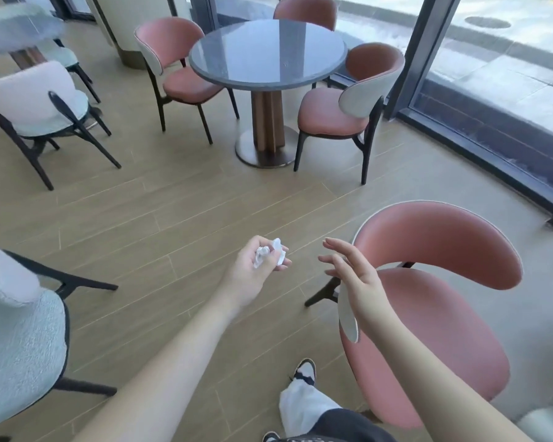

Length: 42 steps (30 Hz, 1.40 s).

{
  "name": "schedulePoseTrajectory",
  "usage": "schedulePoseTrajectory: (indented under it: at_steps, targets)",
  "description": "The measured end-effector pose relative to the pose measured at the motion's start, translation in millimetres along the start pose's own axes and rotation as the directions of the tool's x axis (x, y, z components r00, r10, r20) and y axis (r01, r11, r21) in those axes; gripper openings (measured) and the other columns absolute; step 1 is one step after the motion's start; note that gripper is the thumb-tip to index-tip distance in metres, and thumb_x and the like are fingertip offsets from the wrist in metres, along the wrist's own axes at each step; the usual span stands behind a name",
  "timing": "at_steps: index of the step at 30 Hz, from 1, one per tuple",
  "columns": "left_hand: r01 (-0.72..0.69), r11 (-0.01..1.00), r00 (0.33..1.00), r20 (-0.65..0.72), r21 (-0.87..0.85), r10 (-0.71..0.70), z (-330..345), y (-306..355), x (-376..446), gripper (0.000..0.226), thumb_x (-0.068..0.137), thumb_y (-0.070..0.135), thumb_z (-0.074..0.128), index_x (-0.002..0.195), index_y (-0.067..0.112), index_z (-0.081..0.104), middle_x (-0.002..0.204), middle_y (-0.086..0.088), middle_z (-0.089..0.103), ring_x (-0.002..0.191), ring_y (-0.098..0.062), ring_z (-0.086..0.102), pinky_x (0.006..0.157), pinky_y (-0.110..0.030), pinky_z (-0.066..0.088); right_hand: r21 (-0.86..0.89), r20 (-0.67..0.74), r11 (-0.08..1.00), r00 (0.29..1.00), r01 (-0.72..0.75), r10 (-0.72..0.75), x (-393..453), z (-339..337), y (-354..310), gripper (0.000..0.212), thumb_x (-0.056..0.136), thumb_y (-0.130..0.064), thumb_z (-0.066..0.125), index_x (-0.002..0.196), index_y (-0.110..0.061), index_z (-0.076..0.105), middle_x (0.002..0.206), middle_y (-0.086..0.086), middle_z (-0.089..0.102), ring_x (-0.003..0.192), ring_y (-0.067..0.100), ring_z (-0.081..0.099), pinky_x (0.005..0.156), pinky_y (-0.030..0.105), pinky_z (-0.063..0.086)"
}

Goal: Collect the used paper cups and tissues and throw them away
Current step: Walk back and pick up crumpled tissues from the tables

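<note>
From the head view, the left hand (256, 269) curls its fingers around crumpled white tissues (270, 255), held over the wooden floor (173, 218) just left of the near pink chair (428, 298). The right hand (355, 272) hangs in front of that chair's backrest, fingers spread and relaxed, holding nothing. Beyond the chair stands a round grey worktop (268, 55).

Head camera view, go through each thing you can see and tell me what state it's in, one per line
left hand: curled round crumpled tissue
tissue: crumpled, held in left hand
right hand: open, fingers spread, holding nothing
round table: upright, no cups or tissues visible on top
near pink chair: upright, seat unoccupied
</note>
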<state>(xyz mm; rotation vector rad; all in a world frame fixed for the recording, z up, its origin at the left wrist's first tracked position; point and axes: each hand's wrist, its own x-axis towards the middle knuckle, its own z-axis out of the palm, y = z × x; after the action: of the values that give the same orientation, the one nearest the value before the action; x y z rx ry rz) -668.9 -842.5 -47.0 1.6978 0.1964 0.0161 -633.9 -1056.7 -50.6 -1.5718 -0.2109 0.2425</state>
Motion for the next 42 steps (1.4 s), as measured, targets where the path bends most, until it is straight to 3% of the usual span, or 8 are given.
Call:
schedulePoseTrajectory:
  at_steps: [6,10,21,24,29,33,36,42]
  targets:
    - [-0.067,0.997,0.996,0.053,-0.038,0.069,-9.9,19.7,86.3,0.016,0.101,0.029,0.053,0.114,0.021,0.048,0.117,0.000,0.074,0.106,-0.025,0.073,0.087,-0.028,0.057,0.063,-0.052,0.998,0.998,0.025,-0.022,87.6,-2.0,-1.2,0.025,0.104,-0.024,0.051,0.126,-0.027,0.063,0.128,-0.016,0.066,0.114,0.010,0.066,0.091,0.024,0.053]
    - [-0.076,0.993,0.992,0.092,-0.087,0.084,-18.6,32.5,136.7,0.045,0.099,-0.001,0.041,0.130,0.030,0.050,0.120,0.001,0.072,0.110,-0.023,0.071,0.091,-0.026,0.055,0.071,-0.030,0.997,0.999,0.033,-0.031,133.4,1.1,-9.4,0.029,0.101,-0.028,0.051,0.127,-0.027,0.063,0.129,-0.014,0.065,0.116,0.012,0.065,0.094,0.026,0.053]
    - [-0.015,0.984,0.982,0.185,-0.179,0.049,-42.1,34.1,276.7,0.030,0.082,0.020,0.041,0.104,0.020,0.061,0.073,0.003,0.054,0.063,-0.010,0.048,0.058,-0.018,0.040,0.096,-0.115,0.995,0.993,0.017,-0.006,238.9,18.7,-9.2,0.039,0.096,-0.039,0.053,0.135,-0.034,0.056,0.134,-0.011,0.063,0.116,0.015,0.065,0.095,0.031,0.054]
    - [-0.002,0.983,0.961,0.272,-0.185,0.053,-60.5,32.5,324.2,0.036,0.088,0.027,0.035,0.102,0.017,0.067,0.074,0.006,0.054,0.066,-0.009,0.048,0.063,-0.020,0.041,0.109,-0.166,0.994,0.986,0.010,0.009,281.4,32.8,-10.6,0.039,0.095,-0.047,0.052,0.133,-0.038,0.058,0.136,-0.010,0.063,0.118,0.017,0.065,0.094,0.033,0.053]
    - [0.007,1.000,0.906,0.424,0.007,-0.009,-97.2,34.5,397.5,0.046,0.089,0.026,0.036,0.108,0.042,0.075,0.105,0.010,0.061,0.103,-0.006,0.054,0.097,-0.030,0.040,0.185,-0.282,0.983,0.957,-0.008,0.061,346.8,61.7,-16.1,0.037,0.098,-0.043,0.047,0.133,-0.035,0.060,0.134,-0.006,0.064,0.118,0.021,0.065,0.096,0.038,0.050]
    - [-0.022,0.997,0.852,0.523,0.069,-0.017,-103.7,41.3,452.8,0.042,0.102,0.020,0.045,0.123,0.051,0.065,0.102,0.027,0.061,0.100,0.004,0.056,0.090,-0.023,0.039,0.169,-0.318,0.985,0.945,-0.016,0.070,384.8,71.9,-21.3,0.038,0.098,-0.048,0.047,0.132,-0.038,0.060,0.135,-0.007,0.063,0.118,0.020,0.064,0.095,0.036,0.051]
    - [-0.024,0.999,0.827,0.563,0.037,-0.001,-87.6,47.4,486.1,0.036,0.103,0.015,0.057,0.127,0.041,0.064,0.116,0.013,0.071,0.116,-0.009,0.063,0.096,-0.022,0.047,0.158,-0.372,0.987,0.926,-0.014,0.072,406.0,56.9,-23.7,0.039,0.095,-0.051,0.049,0.131,-0.040,0.061,0.134,-0.007,0.064,0.118,0.019,0.065,0.094,0.035,0.051]
    - [0.105,0.988,0.809,0.588,-0.110,-0.021,-13.5,63.4,550.1,0.014,0.098,0.010,0.065,0.112,0.010,0.062,0.111,-0.006,0.078,0.106,-0.011,0.073,0.081,-0.015,0.053,0.190,-0.525,0.982,0.847,0.022,0.082,441.5,-14.5,-14.0,0.040,0.092,-0.051,0.052,0.128,-0.039,0.063,0.133,-0.005,0.065,0.117,0.020,0.065,0.091,0.033,0.051]
